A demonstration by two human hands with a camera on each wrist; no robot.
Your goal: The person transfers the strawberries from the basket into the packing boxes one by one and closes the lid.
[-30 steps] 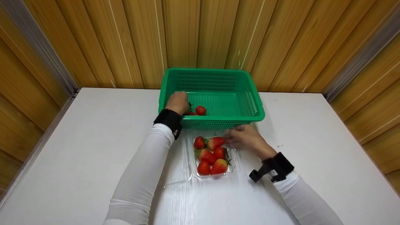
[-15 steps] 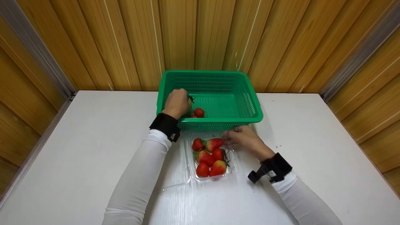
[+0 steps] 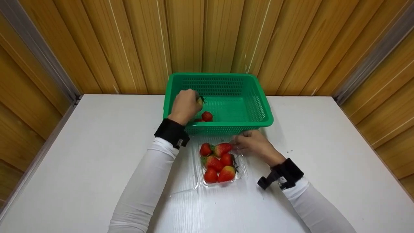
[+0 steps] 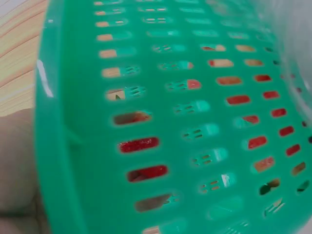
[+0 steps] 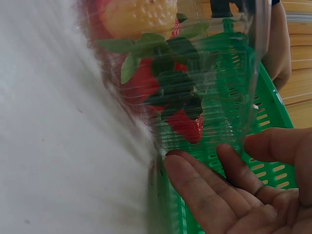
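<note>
My left hand (image 3: 186,106) reaches over the near left wall of the green plastic basket (image 3: 229,124) and grips a strawberry (image 3: 200,101), whose pale leafy end shows beside the fingers. Other strawberries (image 3: 207,116) lie on the basket floor below it. In the left wrist view, red fruit and fingers show through the slots of the basket wall (image 4: 87,146). In front of the basket, a clear plastic box (image 3: 206,184) holds several strawberries (image 3: 213,162). My right hand (image 3: 254,142) holds the box's far right corner, thumb at the rim and fingers against the outside (image 5: 195,190).
The clear lid (image 3: 184,190) lies folded out to the left of the box, partly under my left forearm. All of this stands on a white table (image 3: 97,145). A wood-patterned wall (image 3: 216,35) rises close behind the basket.
My left hand has risen from low in the basket and shifted slightly away, lifting a strawberry into clearer view. The right hand and the box stay in place.
</note>
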